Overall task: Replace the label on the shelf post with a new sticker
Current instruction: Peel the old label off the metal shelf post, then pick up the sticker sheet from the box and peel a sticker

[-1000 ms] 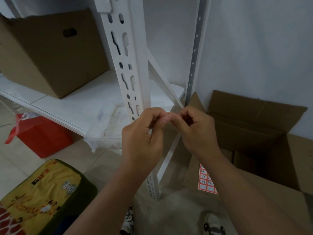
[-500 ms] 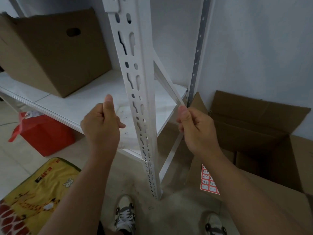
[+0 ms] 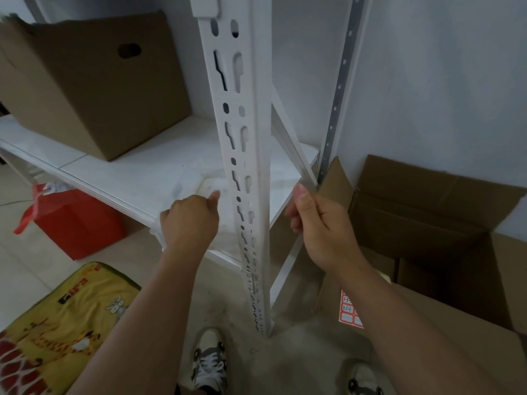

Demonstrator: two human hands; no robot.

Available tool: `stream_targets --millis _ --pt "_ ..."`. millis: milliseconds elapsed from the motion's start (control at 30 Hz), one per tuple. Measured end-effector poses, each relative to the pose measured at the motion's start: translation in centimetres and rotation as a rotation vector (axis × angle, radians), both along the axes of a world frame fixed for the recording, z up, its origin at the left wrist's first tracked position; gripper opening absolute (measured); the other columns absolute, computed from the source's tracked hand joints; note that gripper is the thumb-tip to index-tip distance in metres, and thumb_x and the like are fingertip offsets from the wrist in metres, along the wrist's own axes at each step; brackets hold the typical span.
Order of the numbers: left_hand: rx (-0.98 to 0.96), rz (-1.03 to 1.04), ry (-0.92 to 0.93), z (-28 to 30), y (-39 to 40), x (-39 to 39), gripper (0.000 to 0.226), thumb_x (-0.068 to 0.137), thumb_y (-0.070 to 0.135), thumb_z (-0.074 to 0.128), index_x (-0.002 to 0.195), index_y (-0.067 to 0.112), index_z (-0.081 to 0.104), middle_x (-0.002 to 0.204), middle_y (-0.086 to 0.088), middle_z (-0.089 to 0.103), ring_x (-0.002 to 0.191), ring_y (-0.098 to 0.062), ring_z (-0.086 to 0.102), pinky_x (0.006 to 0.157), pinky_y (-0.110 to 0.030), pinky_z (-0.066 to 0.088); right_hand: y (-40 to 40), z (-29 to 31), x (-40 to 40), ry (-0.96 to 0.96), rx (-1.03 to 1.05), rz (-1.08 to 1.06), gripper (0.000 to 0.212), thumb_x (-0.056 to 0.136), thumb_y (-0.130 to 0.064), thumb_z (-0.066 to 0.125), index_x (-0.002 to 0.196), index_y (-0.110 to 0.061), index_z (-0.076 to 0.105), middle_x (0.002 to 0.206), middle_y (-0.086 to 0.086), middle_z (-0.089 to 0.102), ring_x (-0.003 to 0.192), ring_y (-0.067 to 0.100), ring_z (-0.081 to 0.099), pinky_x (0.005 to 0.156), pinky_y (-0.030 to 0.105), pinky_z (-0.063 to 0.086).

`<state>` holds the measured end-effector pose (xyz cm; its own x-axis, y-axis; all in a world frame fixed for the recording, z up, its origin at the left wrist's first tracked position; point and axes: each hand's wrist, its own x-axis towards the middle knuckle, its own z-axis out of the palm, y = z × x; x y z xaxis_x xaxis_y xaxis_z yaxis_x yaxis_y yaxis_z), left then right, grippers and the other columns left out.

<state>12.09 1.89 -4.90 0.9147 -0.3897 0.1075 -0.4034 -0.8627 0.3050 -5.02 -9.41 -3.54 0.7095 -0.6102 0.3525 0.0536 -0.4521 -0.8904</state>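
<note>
At the far left, a red bag point(image 3: 77, 220) is sitting on the tiled floor beneath the shelf board point(image 3: 119, 178), and a yellow cushion point(image 3: 57, 329) with cartoon animals is lying in the lower left corner. A closed cardboard box point(image 3: 94, 89) with a hand slot is resting on the shelf board.

The left hand point(image 3: 189, 220) is hovering just left of the shelf post point(image 3: 242, 155), over the front edge of the shelf board. Its fingers are curling inward with the thumb pointing toward the post. Whether they are pinching anything cannot be told; something pale and blurred is showing at the hand's lower left edge.

The shelf post, white with rows of slots, is standing upright in the centre and reaching down to the concrete floor. No label is visible on its faces.

The right hand point(image 3: 322, 223) is hovering just right of the post, apart from it. Its fingers are curling into the palm with the thumb pressing upward along the forefinger; any item between them is too small to make out.

Below the right forearm, a red sticker sheet point(image 3: 349, 312) is lying on a flap of the open cardboard box point(image 3: 445, 223), which is standing against the wall at the right. Two shoes point(image 3: 209, 363) are showing at the bottom edge.
</note>
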Motion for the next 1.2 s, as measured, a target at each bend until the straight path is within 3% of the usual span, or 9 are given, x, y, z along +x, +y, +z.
stream_targets --millis 67,167,300,467,633,867,933,1033,1200 --pt "-0.043 -0.02 -0.019 0.0 0.0 -0.2 0.028 0.1 0.025 0.041 0.107 0.009 0.062 0.096 -0.008 0.054 0.101 -0.032 0.056 0.088 -0.044 0.041 -0.1 -0.2 0.1 0.027 -0.025 -0.004 0.046 0.095 -0.046 0.038 0.081 -0.008 0.061 0.066 0.014 0.056 0.064 0.018 0.055 0.057 0.021 0.044" --pt "-0.064 -0.078 0.004 0.2 0.4 -0.4 0.058 0.083 0.001 0.052 0.137 0.019 0.04 0.136 -0.01 0.044 0.119 -0.033 0.047 0.095 -0.047 0.043 -0.5 -0.8 0.4 0.103 -0.084 -0.019 0.009 0.097 -0.022 0.05 0.099 -0.021 0.058 0.074 0.007 0.059 0.07 0.02 0.055 0.063 0.037 0.049" --pt "-0.073 -0.05 -0.027 1.1 1.5 -2.1 0.013 0.091 0.014 0.047 0.099 0.011 0.057 0.098 -0.005 0.062 0.081 -0.021 0.06 0.071 -0.036 0.05 -1.2 -1.2 0.0 0.156 -0.155 -0.054 0.014 0.094 -0.01 0.052 0.1 -0.019 0.061 0.084 -0.004 0.062 0.079 0.015 0.058 0.072 0.039 0.055" --pt "0.408 -0.396 0.285 1.0 2.4 -5.1 0.033 0.097 0.029 0.039 0.066 0.019 0.04 0.081 -0.003 0.057 0.068 -0.016 0.053 0.073 -0.032 0.052 -1.9 -1.2 -0.7 0.303 -0.199 -0.043 0.014 0.097 -0.015 0.048 0.098 -0.025 0.057 0.087 -0.007 0.06 0.083 0.014 0.059 0.073 0.029 0.053" --pt "0.492 -0.608 0.636 0.6 0.0 -9.4 0.029 0.098 0.026 0.047 0.102 0.007 0.068 0.09 -0.003 0.073 0.08 -0.016 0.072 0.08 -0.032 0.059 -3.2 -1.4 -2.3 0.52 -0.254 -0.013 0.017 0.098 -0.015 0.045 0.103 -0.025 0.057 0.102 -0.007 0.05 0.083 0.005 0.052 0.07 0.016 0.043" --pt "0.331 -0.837 0.468 -1.6 -6.3 -12.3 0.025 0.098 0.018 0.049 0.117 0.013 0.063 0.114 -0.007 0.065 0.096 -0.02 0.062 0.085 -0.033 0.05 -7.6 -1.1 -6.4 0.863 -0.199 -0.224 0.032 0.098 -0.034 0.043 0.083 -0.012 0.061 0.078 0.006 0.06 0.069 0.017 0.058 0.066 0.035 0.048" --pt "0.258 -0.831 0.44 -3.6 -9.1 -12.5 0.018 0.098 0.019 0.048 0.101 0.011 0.064 0.111 -0.008 0.065 0.09 -0.02 0.061 0.074 -0.03 0.05 -8.4 -1.1 -7.8 0.969 -0.146 -0.218 0.018 0.097 -0.027 0.046 0.104 -0.015 0.058 0.1 0.005 0.061 0.084 0.015 0.059 0.075 0.033 0.049" --pt "0.14 -0.756 0.49 -7.0 -12.7 -13.4 0.013 0.097 0.024 0.05 0.094 0.017 0.061 0.105 -0.006 0.066 0.081 -0.016 0.056 0.063 -0.024 0.04 -9.0 -1.1 -9.5 1.094 -0.07 -0.175 0.046 0.095 -0.027 0.052 0.138 -0.018 0.038 0.133 0.005 0.048 0.113 0.021 0.053 0.09 0.035 0.047" --pt "-0.019 -0.61 0.677 -12.9 -14.6 -16.7 0.024 0.096 0.025 0.052 0.118 0.017 0.057 0.109 0.003 0.067 0.087 -0.013 0.062 0.069 -0.025 0.048 -10.3 -1.3 -11.3 1.164 -0.071 -0.128 0.041 0.095 -0.038 0.049 0.131 -0.019 0.044 0.118 0.003 0.058 0.097 0.016 0.057 0.09 0.036 0.049"
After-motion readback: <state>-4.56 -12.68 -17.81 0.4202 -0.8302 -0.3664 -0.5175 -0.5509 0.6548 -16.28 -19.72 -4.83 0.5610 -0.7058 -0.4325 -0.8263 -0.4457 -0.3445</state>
